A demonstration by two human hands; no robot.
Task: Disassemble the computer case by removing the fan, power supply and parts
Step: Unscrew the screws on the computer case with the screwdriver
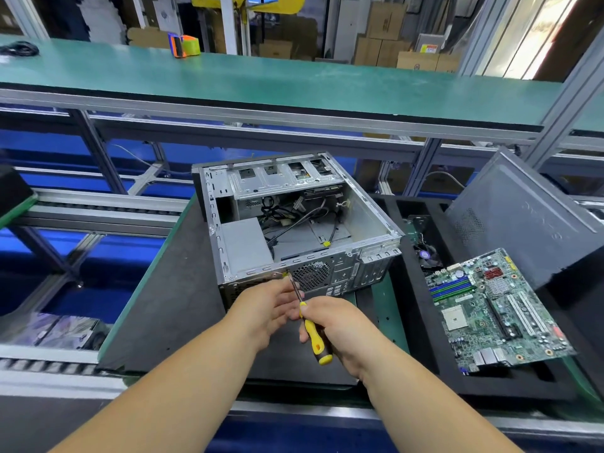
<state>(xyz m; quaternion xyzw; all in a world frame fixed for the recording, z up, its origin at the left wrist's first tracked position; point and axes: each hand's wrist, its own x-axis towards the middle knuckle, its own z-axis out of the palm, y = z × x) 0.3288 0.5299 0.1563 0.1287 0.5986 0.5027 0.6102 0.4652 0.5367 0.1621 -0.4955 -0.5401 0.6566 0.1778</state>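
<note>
Head-camera view: a worker's right hand (340, 328) wraps its fingers (305, 307) around the yellow-and-black handle of a screwdriver (312, 333), the thin shaft angled up and away to a screw (288, 275) at the near rear corner of the open computer case (294, 223). The left hand (268, 304) reaches in beside it, its fingers curled against the shaft just short of the tip; whether they pinch it or merely steady it cannot be told. The power supply (243, 245) sits inside the case directly beyond the fingertips, with loose cables (294, 220) farther in. A motherboard (493, 308), already out, lies on the black foam tray (415, 322) well to the right of the right hand, on the counter (157, 302). The screw looks to be one holding the power supply. Doing it well likely means keeping the shaft in line with the screw, pressing inward while turning, and letting the left fingers catch the screw as it frees.
</note>
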